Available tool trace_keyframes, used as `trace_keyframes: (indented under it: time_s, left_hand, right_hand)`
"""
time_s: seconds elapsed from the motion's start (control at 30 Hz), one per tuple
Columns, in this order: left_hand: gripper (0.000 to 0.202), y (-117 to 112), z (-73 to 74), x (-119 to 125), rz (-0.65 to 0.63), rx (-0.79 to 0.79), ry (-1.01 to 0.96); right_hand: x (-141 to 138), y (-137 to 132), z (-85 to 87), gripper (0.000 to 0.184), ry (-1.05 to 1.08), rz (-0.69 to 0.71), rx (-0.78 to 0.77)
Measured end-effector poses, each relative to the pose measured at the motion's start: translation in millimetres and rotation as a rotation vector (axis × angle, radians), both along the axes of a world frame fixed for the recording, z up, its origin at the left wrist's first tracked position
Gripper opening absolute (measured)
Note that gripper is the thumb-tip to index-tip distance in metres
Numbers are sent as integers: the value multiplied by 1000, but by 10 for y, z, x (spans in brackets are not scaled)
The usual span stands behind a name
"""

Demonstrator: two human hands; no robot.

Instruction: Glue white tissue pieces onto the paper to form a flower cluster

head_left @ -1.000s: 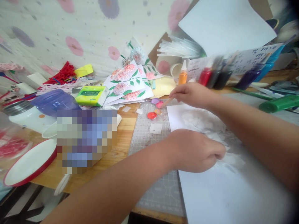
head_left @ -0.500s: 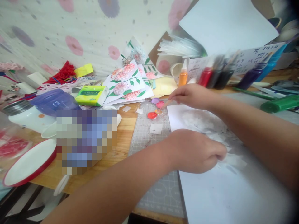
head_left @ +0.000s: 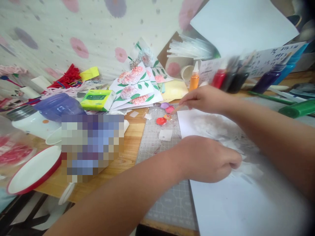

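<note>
My right hand point(head_left: 205, 98) is closed round a thin wooden stick point(head_left: 175, 111). The stick's lower end meets a small blob of orange-yellow paint point(head_left: 168, 117). Close by lie patches of red paint point(head_left: 161, 121), pink paint point(head_left: 169, 109) and purple paint point(head_left: 164, 105) on clear plastic. Nearer to me, my left hand point(head_left: 209, 160) is closed, thumb and fingers pressed together over a white sheet point(head_left: 221, 203). Beside its fingertips are loose white paper scraps point(head_left: 253, 168); whatever the fingers pinch is hidden. One white paper square point(head_left: 165, 135) lies on the grey cutting mat point(head_left: 169, 196).
Flower pictures point(head_left: 137, 85) and a green tissue pack point(head_left: 98, 100) lie at the back. An orange bottle point(head_left: 194, 80), a red bottle point(head_left: 218, 78) and several dark bottles stand behind my right hand. A red-rimmed white dish point(head_left: 34, 170) sits at left; a green bottle point(head_left: 296, 108) lies at right.
The whole view has shifted slightly. Both hands keep nearly the same pose, with the stick still at the orange-yellow paint.
</note>
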State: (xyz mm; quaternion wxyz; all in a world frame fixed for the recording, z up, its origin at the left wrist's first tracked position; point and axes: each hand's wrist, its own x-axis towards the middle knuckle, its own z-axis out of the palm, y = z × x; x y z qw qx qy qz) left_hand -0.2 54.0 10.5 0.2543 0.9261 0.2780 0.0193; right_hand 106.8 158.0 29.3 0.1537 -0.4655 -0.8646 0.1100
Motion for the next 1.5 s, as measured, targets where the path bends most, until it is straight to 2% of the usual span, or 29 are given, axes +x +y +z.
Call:
trace_keyframes:
  time_s: [0.33,0.57,0.87,1.3,1.5]
  left_hand:
    - [23,-7,-9,3,16,12,-10]
    - [22,-1,-1,-6,8,22,1]
    - [22,-23,-9,-18,17,44,6]
    - [22,-11,-25,-20,-7,58,13]
    - [23,-17,-17,-20,11,48,9]
  right_hand:
    - [-14,-31,-25,28,-24,42,54]
    - [49,-33,-111,35,-55,238,215]
    - [160,-37,-87,32,-9,332,20]
    - [228,59,-180,28,8,286,37]
    - [205,41,-160,29,-11,229,-18]
